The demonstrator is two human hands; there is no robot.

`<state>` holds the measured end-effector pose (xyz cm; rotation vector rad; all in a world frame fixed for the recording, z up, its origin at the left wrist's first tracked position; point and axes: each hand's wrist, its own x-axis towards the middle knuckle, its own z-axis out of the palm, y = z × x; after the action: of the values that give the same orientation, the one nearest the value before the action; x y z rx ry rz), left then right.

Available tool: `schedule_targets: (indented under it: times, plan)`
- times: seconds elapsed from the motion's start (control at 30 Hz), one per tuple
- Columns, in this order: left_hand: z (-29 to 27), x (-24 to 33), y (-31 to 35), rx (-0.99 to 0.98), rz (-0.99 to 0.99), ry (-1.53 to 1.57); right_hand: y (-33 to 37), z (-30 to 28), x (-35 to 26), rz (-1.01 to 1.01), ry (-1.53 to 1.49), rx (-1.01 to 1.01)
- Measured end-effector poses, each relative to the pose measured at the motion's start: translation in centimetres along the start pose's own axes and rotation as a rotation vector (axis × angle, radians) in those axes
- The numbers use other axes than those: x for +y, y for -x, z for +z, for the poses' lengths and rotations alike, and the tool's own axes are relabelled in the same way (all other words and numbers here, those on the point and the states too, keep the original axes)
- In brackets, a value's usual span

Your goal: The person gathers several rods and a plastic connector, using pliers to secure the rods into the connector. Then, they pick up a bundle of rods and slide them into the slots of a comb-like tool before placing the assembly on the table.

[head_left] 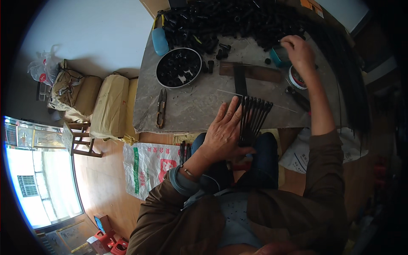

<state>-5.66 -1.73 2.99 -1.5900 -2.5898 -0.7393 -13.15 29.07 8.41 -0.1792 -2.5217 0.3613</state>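
My left hand [224, 129] lies at the table's front edge, its fingers long against a fanned set of narrow black rods [255, 112]. The thumb reaches across below them, holding the set at the edge. A thin straight wire [284, 107] runs across the table by the rods' far ends. Beyond it, a flat black strip [240, 80] rests over a brown wooden block [259, 73], with fine prongs at its far end. My right hand [301, 53] is over a small teal box [279, 57], fingertips pinched together; anything between them is too small to make out.
A heap of black tubular parts [238, 19] covers the back. A round bowl [179, 68] of black pieces, dark scissors [161, 108] and a blue-handled tool [160, 41] lie left. A white-rimmed tub [297, 77] and a black-handled tool [298, 98] are right. Wrapped bundles [110, 106] stand left.
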Motion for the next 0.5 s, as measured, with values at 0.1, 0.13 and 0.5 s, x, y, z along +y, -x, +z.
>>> schedule_targets:
  times: [0.1,0.13,0.5]
  plan:
    - [0.0,0.1,0.4,-0.031,-0.004,0.009,0.0,-0.4,4.5,0.112,0.050,-0.204]
    - [0.3,-0.1,0.5,-0.025,0.006,0.000,0.2,-0.1,5.0,0.145,0.037,-0.320]
    - [0.2,-0.2,0.5,-0.013,0.018,0.008,-0.4,-0.8,5.1,-0.014,0.219,-0.261]
